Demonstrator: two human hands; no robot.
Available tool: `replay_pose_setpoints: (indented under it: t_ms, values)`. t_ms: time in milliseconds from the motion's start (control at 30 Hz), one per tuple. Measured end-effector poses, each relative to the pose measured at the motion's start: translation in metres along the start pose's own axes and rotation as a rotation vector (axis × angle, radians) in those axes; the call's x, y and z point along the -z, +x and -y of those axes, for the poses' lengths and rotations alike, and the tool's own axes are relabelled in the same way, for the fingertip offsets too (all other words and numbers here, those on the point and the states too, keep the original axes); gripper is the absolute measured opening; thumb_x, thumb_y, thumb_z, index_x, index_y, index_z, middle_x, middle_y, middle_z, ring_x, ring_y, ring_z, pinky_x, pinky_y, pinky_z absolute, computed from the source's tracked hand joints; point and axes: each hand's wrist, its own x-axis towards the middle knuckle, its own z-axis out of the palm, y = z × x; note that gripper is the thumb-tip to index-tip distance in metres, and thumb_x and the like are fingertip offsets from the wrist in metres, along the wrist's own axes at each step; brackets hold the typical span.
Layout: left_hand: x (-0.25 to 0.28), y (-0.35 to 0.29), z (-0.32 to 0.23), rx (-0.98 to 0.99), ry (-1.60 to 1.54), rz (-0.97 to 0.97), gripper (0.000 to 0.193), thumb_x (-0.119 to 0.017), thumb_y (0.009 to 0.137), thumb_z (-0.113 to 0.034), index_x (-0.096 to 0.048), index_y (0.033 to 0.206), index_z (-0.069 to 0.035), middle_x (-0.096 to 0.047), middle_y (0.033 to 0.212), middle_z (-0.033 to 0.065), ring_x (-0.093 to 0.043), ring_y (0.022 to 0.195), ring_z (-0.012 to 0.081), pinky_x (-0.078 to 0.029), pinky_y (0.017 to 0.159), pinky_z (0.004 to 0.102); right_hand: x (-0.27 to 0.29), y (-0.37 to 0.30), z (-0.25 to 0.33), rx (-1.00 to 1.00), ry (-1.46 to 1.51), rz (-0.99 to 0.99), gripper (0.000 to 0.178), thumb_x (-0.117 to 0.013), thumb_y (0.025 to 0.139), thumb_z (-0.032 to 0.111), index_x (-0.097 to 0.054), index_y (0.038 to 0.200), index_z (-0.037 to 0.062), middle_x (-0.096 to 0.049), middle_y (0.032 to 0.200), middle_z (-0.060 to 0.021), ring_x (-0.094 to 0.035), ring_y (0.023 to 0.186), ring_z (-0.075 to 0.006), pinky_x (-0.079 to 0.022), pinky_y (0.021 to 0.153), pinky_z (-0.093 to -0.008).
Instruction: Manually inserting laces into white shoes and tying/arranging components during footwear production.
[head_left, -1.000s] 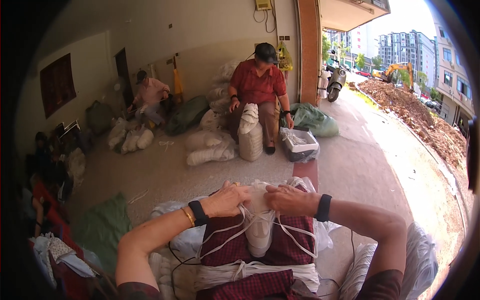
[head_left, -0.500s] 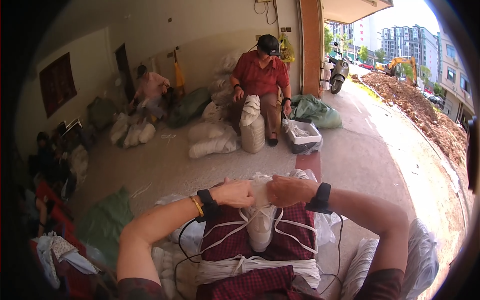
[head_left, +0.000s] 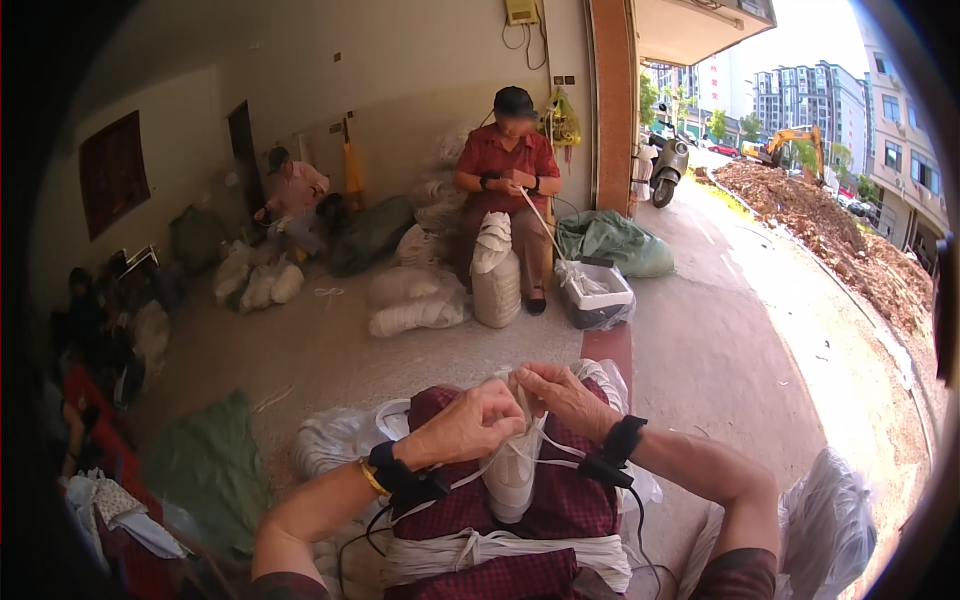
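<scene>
A white shoe with a round toe (head_left: 510, 488) sits on the person's lap, on dark red checked cloth (head_left: 560, 495). Its toe points back at the person. Long, flat white laces (head_left: 557, 461) cross over its top and hang out to both sides.

The left hand (head_left: 474, 420) is over the shoe's left side. Its grip has bent fingers, but I cannot tell if they pinch a lace. The right hand (head_left: 562, 393) is just beside it, near the far end of the shoe. Its fingertips are too small to see well, so I cannot tell what that grip holds.

A big bunch of white laces (head_left: 585, 561) lies across the lap, nearer the person. Past the lap, a person in a red shirt (head_left: 515, 155) sits beside a white foam box (head_left: 603, 298). A tall white stack (head_left: 496, 285) stands in front of that person.
</scene>
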Motion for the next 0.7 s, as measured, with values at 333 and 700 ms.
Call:
replay_pose_setpoints:
  t_ms: [333, 700]
  values:
    - [-0.018, -0.013, 0.024, 0.413, -0.514, -0.065, 0.021, -0.054, 0.105, -0.023, -0.065, 0.103, -0.006, -0.060, 0.070, -0.0013, -0.055, 0.058, 0.0045, -0.043, 0.051, 0.0205, -0.016, -0.003, 0.011, 0.188, 0.001, 0.099, 0.039, -0.054, 0.105, 0.037, -0.069, 0.109, 0.0018, -0.063, 0.086, 0.0025, -0.055, 0.080, -0.0058, -0.046, 0.070, -0.0237]
    - [0.015, 0.001, -0.006, 0.321, -0.908, -0.306, 0.030, -0.049, 0.107, -0.031, -0.063, 0.103, -0.005, -0.043, 0.063, -0.0064, -0.037, 0.053, 0.0010, -0.030, 0.047, 0.0182, -0.036, -0.009, 0.036, 0.382, -0.743, 0.027, 0.015, -0.065, 0.091, 0.012, -0.071, 0.091, -0.0018, -0.065, 0.080, -0.0124, -0.062, 0.066, -0.0192, -0.048, 0.061, -0.0349]
